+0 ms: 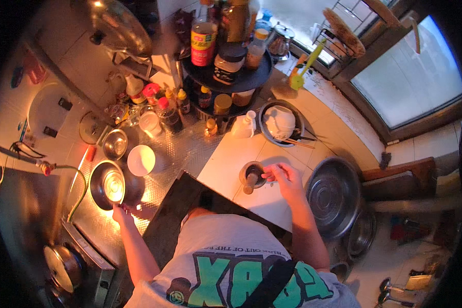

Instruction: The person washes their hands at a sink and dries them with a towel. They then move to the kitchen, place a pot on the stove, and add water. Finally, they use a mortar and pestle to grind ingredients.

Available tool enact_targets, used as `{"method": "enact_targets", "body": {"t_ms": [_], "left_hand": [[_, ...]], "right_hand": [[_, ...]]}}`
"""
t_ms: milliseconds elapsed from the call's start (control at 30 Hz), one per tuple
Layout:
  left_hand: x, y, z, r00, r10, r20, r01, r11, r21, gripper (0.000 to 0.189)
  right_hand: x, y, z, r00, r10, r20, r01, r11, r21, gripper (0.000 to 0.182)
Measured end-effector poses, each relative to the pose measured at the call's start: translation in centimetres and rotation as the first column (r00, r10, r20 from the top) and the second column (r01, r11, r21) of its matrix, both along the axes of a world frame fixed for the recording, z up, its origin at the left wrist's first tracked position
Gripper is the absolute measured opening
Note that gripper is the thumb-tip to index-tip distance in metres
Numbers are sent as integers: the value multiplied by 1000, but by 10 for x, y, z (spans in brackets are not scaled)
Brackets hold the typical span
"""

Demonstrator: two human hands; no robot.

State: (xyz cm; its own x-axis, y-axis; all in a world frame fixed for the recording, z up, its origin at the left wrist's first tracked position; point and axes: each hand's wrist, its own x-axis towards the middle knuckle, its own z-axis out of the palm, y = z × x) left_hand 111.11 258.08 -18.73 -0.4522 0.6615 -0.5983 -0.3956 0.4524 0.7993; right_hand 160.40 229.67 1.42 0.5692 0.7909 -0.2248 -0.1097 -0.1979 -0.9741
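Note:
My left hand (122,212) touches the near rim of a metal bowl (96,184) on the foil-covered counter; its fingers are blurred, so whether it grips the rim is unclear. A white bowl (141,160) and a smaller metal bowl (114,144) stand just beyond. On the white tiles, my right hand (283,175) has its fingertips at the right rim of a wooden mortar (246,171). A wooden pestle (248,187) leans in the mortar, its end over the near rim. Whether those fingers hold anything cannot be made out.
Bottles and jars crowd a two-tier black rack (231,79) at the back. A basin holding a white bowl and chopsticks (262,123) stands behind the mortar. To the right is a large metal basin (313,192). A gas stove (88,246) with a pot is at the lower left.

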Motion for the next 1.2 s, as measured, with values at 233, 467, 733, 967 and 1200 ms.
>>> {"method": "enact_targets", "body": {"t_ms": [233,467,733,967,1200], "left_hand": [[7,-4,-9,994,2,106,-9,998,69,34],[72,-21,20,951,-98,-292,150,976,158,38],[202,-36,91,653,-487,-579,753,493,435,16],[270,-67,144,367,-558,-744,919,98,381,14],[281,-96,148,93,-697,-711,971,-93,218,23]], "right_hand": [[1,-3,-6,1000,12,-25,-13,1000,-17,30],[10,1,-11,1000,10,-1,-10,1000,-24,27],[125,60,54,954,-231,190,214,971,104,21],[149,109,122,925,-295,239,247,945,214,22],[147,64,103,913,-328,243,287,939,190,41]]}}
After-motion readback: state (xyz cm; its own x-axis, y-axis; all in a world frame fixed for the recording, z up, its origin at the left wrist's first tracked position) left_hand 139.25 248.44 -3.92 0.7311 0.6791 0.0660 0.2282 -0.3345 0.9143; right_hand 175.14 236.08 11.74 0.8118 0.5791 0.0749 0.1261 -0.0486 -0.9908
